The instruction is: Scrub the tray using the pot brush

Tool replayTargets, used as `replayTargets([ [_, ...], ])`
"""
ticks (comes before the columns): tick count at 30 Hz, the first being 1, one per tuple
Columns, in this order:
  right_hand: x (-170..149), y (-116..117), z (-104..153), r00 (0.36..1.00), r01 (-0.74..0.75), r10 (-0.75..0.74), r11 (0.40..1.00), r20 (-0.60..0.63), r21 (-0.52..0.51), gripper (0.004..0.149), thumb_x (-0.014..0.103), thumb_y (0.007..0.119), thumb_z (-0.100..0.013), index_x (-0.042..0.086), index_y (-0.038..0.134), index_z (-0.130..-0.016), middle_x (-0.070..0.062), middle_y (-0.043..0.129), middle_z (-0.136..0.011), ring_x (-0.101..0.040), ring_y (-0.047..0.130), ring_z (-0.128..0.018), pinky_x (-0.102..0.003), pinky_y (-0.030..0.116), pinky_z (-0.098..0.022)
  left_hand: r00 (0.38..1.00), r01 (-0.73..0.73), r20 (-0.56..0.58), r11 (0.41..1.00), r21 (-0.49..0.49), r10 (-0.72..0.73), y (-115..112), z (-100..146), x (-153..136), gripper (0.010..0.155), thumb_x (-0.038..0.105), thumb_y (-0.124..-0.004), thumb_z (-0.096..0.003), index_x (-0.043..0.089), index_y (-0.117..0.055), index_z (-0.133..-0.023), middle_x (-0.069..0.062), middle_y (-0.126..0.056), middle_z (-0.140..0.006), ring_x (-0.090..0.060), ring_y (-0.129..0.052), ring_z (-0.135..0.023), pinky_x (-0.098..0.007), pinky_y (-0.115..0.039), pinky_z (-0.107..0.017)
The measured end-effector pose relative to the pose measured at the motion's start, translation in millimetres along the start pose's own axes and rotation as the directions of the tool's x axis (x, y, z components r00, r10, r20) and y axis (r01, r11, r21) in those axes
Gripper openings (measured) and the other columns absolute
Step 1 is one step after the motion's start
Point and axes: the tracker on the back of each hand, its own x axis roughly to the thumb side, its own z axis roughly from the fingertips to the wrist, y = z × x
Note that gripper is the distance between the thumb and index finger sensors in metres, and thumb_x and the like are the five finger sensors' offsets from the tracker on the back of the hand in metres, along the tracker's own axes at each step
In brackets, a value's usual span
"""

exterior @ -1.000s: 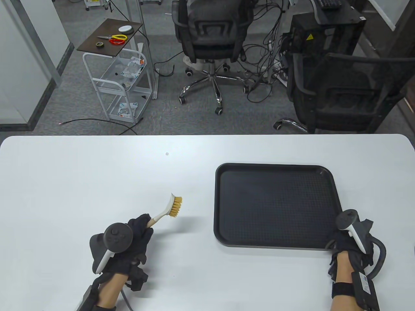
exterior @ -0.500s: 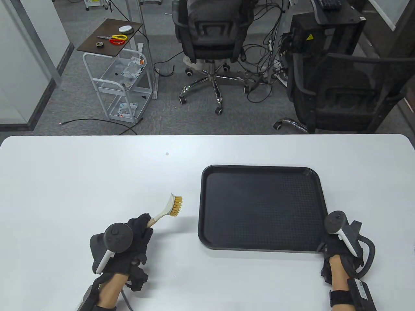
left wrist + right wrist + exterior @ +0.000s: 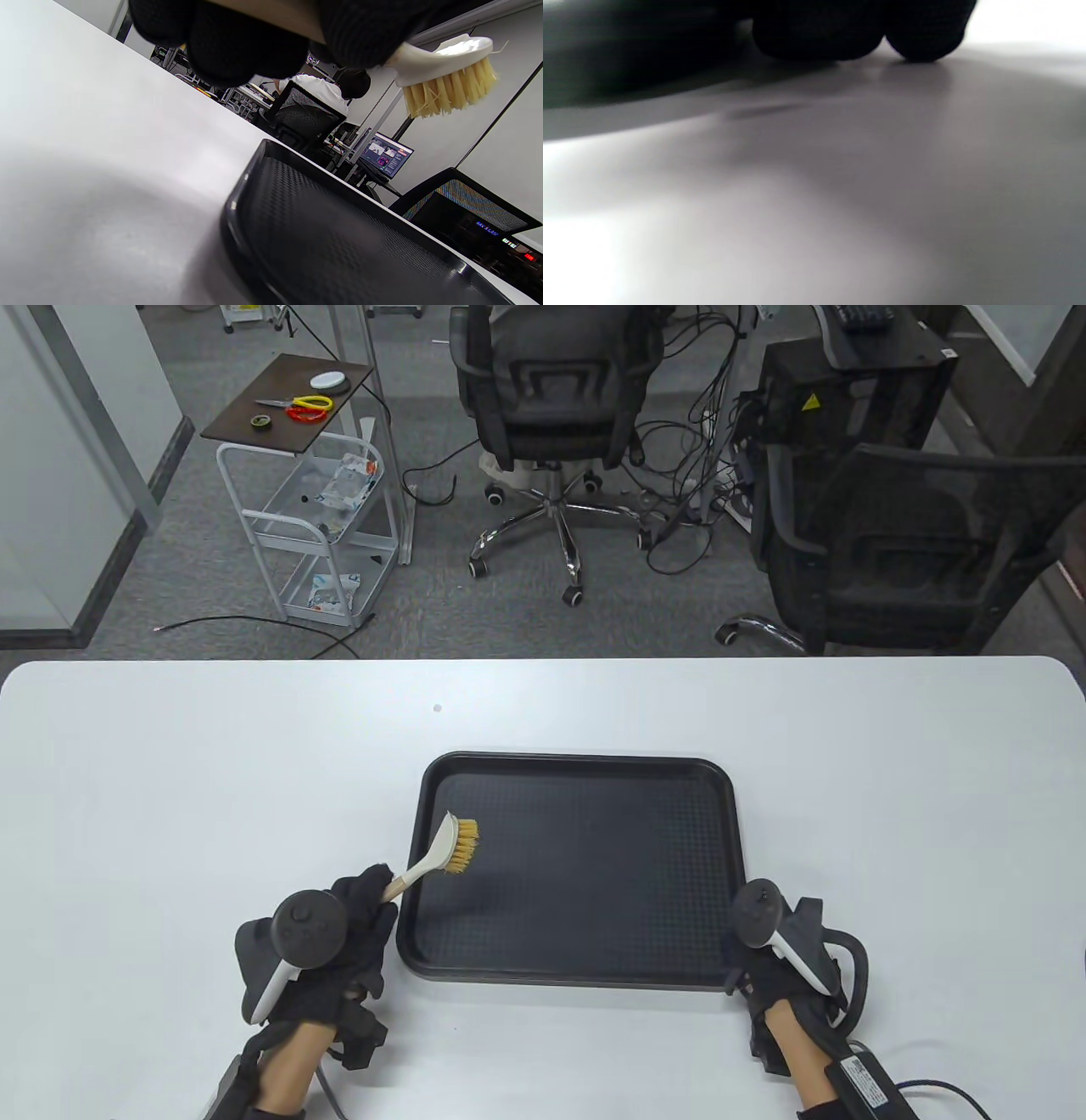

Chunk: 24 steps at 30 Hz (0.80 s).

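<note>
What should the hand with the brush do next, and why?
Probably lower the brush. The left hand holds the white-handled pot brush with tan bristles over the black textured plastic tray, but the left wrist view shows the bristles hanging above the tray floor, not touching. The right hand is at the tray's near right corner, seemingly steadying it, so scrubbing could begin.

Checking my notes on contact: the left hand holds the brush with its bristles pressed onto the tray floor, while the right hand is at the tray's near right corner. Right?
Not quite: the pot brush bristles hang above the tray, not pressed on it; the left wrist view shows the gap. The left hand does hold it, and the right hand is at the near right corner.
</note>
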Motion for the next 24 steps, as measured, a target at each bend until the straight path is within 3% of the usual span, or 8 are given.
replayTargets([
  [12, 13.7, 5.0, 2.8, 0.999, -0.022, 0.023, 0.999, 0.04, -0.026, 0.07, 0.045, 0.073, -0.05, 0.01, 0.05, -0.105, -0.007, 0.079, -0.077, -0.016, 0.087, -0.054, -0.048, 0.076, -0.056, 1.0, 0.005, 0.015, 1.0, -0.02, -0.005, 1.0, 0.5, 3.9, 0.058, 0.041, -0.071, -0.0479, 0.037, -0.052, -0.102, 0.0, -0.065, -0.098, -0.023, -0.075, -0.082, -0.049, -0.054, -0.073],
  [15, 12.1, 5.6, 2.4, 0.999, -0.012, 0.013, 1.0, 0.05, -0.023, 0.07, 0.046, 0.073, -0.05, 0.01, 0.049, -0.106, -0.007, 0.078, -0.078, -0.017, 0.087, -0.055, -0.048, 0.075, -0.056, 0.999, 0.026, 0.034, 0.999, -0.019, -0.026, 4.7, 0.1, 13.9, 0.058, 0.039, -0.076, -0.0467, 0.035, -0.058, -0.101, 0.0, -0.069, -0.096, -0.024, -0.081, -0.082, -0.05, -0.059, -0.073],
  [20, 10.8, 5.9, 2.2, 0.998, -0.005, 0.007, 1.0, 0.058, -0.022, 0.07, 0.046, 0.073, -0.049, 0.011, 0.049, -0.106, -0.006, 0.078, -0.078, -0.017, 0.087, -0.055, -0.048, 0.075, -0.056, 0.987, 0.157, 0.041, 0.987, -0.021, -0.156, 7.6, -16.5, 53.4, 0.058, 0.039, -0.082, -0.0444, 0.038, -0.063, -0.099, 0.001, -0.074, -0.094, -0.025, -0.093, -0.081, -0.048, -0.071, -0.069],
  [24, 11.3, 6.6, 2.5, 0.998, -0.01, 0.012, 1.0, 0.061, -0.028, 0.07, 0.046, 0.072, -0.05, 0.01, 0.049, -0.106, -0.007, 0.078, -0.078, -0.017, 0.087, -0.055, -0.048, 0.075, -0.056, 0.964, 0.256, 0.081, 0.966, -0.037, -0.253, -7.9, -42.1, 104.8, 0.058, 0.038, -0.083, -0.0441, 0.039, -0.063, -0.099, 0.003, -0.072, -0.095, -0.021, -0.094, -0.068, -0.047, -0.072, -0.063],
])
